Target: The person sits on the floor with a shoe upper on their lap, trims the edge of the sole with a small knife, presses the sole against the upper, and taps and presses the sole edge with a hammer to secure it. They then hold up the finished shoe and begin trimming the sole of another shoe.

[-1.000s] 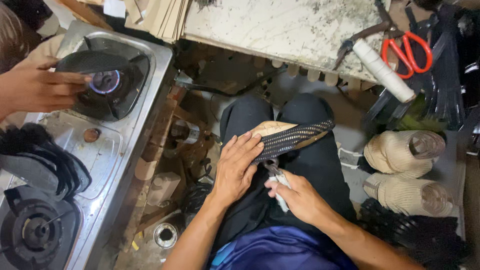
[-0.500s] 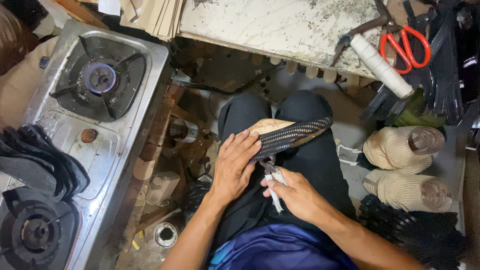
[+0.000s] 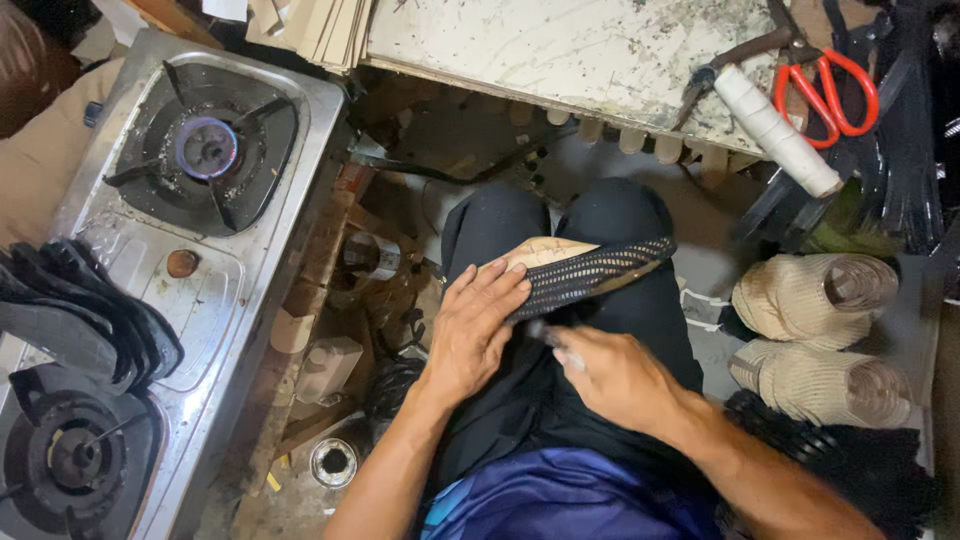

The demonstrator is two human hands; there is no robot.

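Note:
I sit with a tan shoe sole (image 3: 548, 250) lying across my lap, a black woven strap (image 3: 600, 272) along its edge. My left hand (image 3: 478, 325) lies flat on the sole and strap, pressing them onto my thigh. My right hand (image 3: 612, 372) is closed around a small pale tool whose tip (image 3: 543, 331) touches the strap's lower edge just beside my left fingers. The hand hides most of the tool, and its motion blurs the tip.
A steel two-burner gas stove (image 3: 250, 250) stands at the left, its far burner (image 3: 206, 146) lit, black straps (image 3: 80, 320) piled on it. A worn worktable (image 3: 560, 50) ahead carries red scissors (image 3: 828, 85) and a white thread spool (image 3: 775, 130). Two beige rolls (image 3: 815, 295) lie at the right.
Another person's hand and the dark pan it held over the lit burner are gone from view. My right hand has shifted up toward the strap. My left hand stays on the sole.

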